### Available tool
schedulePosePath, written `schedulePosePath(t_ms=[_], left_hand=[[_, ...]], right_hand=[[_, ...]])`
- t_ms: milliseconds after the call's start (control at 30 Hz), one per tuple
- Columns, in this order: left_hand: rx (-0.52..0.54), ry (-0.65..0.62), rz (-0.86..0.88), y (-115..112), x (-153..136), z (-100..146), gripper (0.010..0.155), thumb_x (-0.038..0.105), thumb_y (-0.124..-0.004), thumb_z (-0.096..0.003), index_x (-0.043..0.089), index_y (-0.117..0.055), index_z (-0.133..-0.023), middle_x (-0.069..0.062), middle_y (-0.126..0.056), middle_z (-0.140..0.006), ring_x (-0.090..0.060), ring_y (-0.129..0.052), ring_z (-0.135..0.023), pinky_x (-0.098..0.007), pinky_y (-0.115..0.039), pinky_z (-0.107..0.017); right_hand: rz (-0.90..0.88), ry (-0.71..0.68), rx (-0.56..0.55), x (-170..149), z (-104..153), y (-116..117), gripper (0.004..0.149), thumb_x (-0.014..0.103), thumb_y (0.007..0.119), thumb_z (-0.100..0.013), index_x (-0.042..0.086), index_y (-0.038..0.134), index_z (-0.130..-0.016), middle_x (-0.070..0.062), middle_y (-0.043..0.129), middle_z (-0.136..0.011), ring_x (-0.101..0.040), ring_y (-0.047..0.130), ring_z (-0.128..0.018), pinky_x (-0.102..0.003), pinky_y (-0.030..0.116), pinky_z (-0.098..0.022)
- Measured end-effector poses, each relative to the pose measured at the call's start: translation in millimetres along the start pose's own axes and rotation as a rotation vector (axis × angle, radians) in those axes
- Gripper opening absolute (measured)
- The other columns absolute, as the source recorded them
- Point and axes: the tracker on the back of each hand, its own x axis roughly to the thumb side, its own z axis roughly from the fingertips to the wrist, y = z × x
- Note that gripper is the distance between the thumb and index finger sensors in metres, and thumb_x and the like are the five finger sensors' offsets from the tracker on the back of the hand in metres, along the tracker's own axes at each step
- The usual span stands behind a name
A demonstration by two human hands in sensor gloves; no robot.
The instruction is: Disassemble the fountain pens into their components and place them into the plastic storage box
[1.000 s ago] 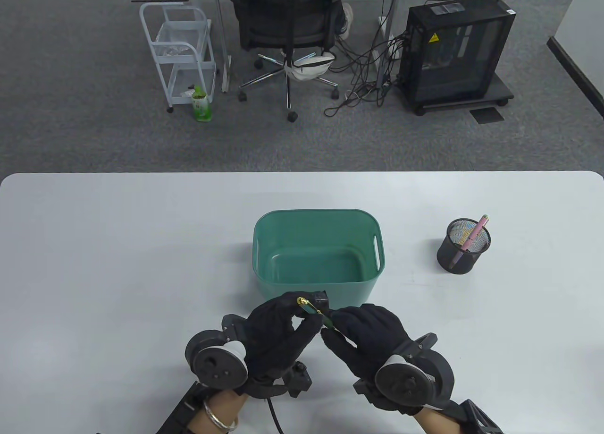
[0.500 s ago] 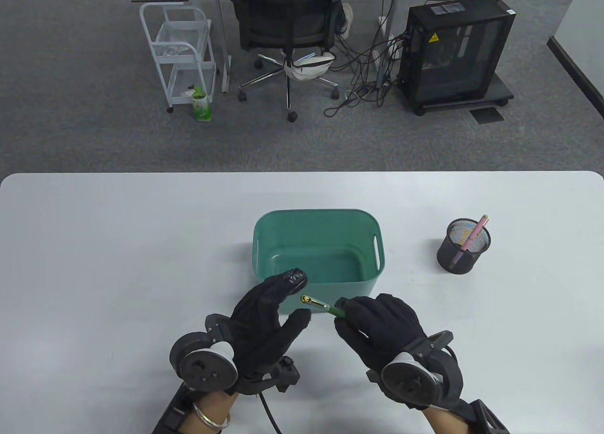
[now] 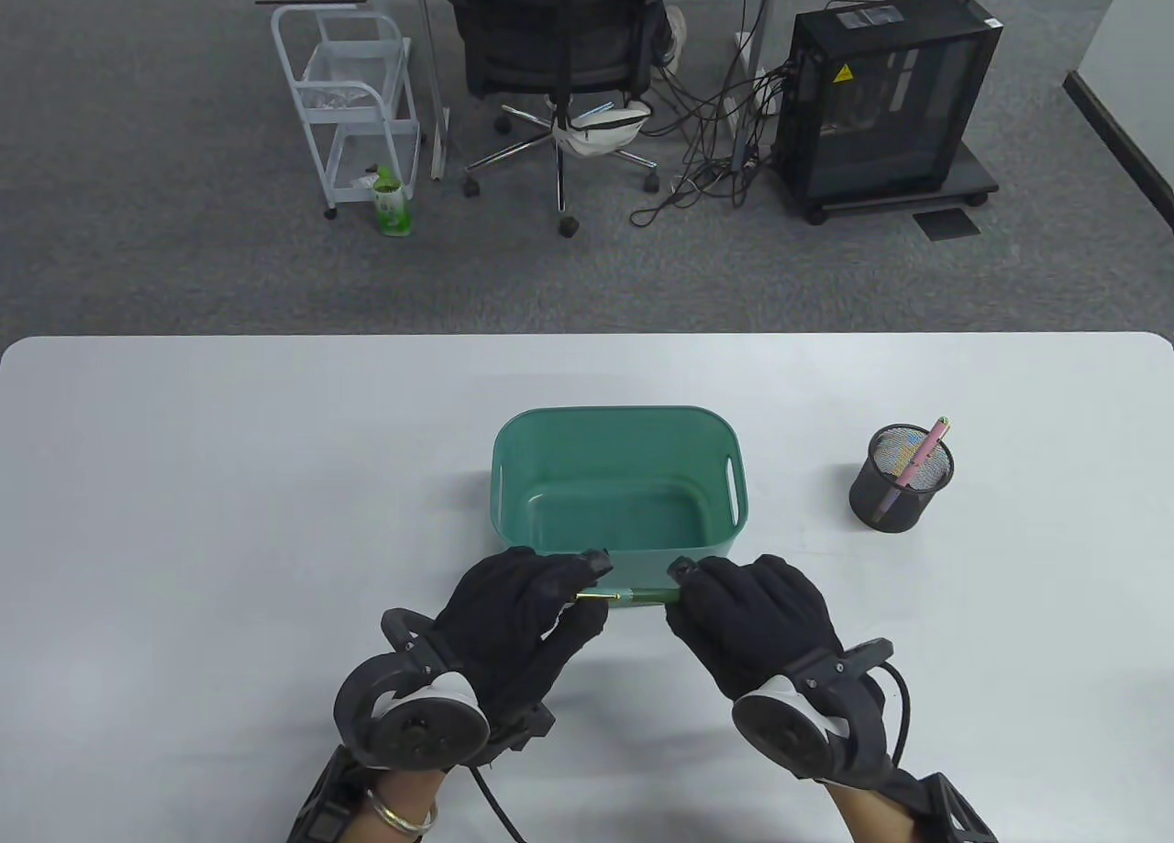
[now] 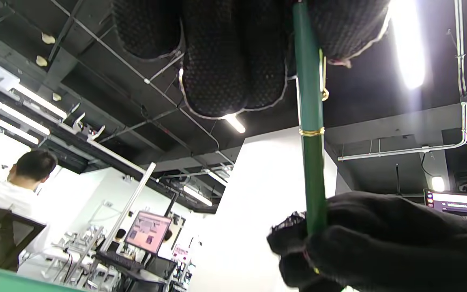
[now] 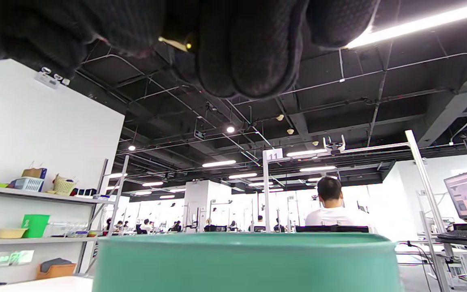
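While the left hand's (image 3: 523,604) fingers (image 4: 217,73) curl round the capped end of a green pen (image 3: 633,594), the right hand (image 3: 752,609) grips the barrel end, fingers wrapped tight. Held level between both hands, the pen sits just above the tabletop (image 3: 229,476), right before the near wall of the green box (image 3: 619,563). Well to the right stands a mesh cup (image 3: 899,481) with a pink pen (image 3: 917,467).
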Motion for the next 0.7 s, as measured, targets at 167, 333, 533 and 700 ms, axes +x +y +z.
schedulePosePath(t_ms=[167,333,533,700], left_hand=[[-0.037,0.014,0.017,-1,-5,-1,0.045,0.043,-0.072,-0.0673,0.012,-0.085,-0.097,-0.005,-0.101,-0.08,-0.021,-0.103,-0.065,-0.046,-0.078,-0.065],[-0.06,0.024,0.015,-3,-7,-2,0.045,0.042,-0.071,-0.0677,0.012,-0.085,-0.098,-0.005,-0.101,-0.08,-0.021,-0.103,-0.065,-0.046,-0.078,-0.065],[-0.093,0.028,0.013,-5,-8,-2,0.044,0.04,-0.071,-0.068,0.012,-0.085,-0.098,-0.005,-0.101,-0.08,-0.021,-0.103,-0.065,-0.046,-0.078,-0.065],[-0.194,0.029,-0.002,-10,-9,-4,0.044,0.039,-0.07,-0.0685,0.011,-0.084,-0.1,-0.007,-0.1,-0.082,-0.023,-0.102,-0.067,-0.047,-0.077,-0.066]], right_hand=[[-0.004,0.031,-0.054,-8,-1,-12,0.045,0.049,0.079,-0.05,0.029,0.088,-0.089,0.001,0.09,-0.085,-0.013,0.094,-0.069,-0.046,0.07,-0.067],[-0.002,0.04,-0.111,-10,-1,-23,0.045,0.049,0.079,-0.05,0.03,0.087,-0.09,0.001,0.089,-0.087,-0.013,0.093,-0.07,-0.046,0.069,-0.068],[0.004,0.041,-0.165,-11,0,-32,0.044,0.048,0.079,-0.05,0.031,0.086,-0.091,0.002,0.088,-0.088,-0.013,0.092,-0.071,-0.046,0.069,-0.069],[0.027,0.025,-0.204,-11,1,-38,0.045,0.049,0.08,-0.05,0.032,0.085,-0.092,0.003,0.087,-0.089,-0.013,0.092,-0.072,-0.046,0.068,-0.069]])
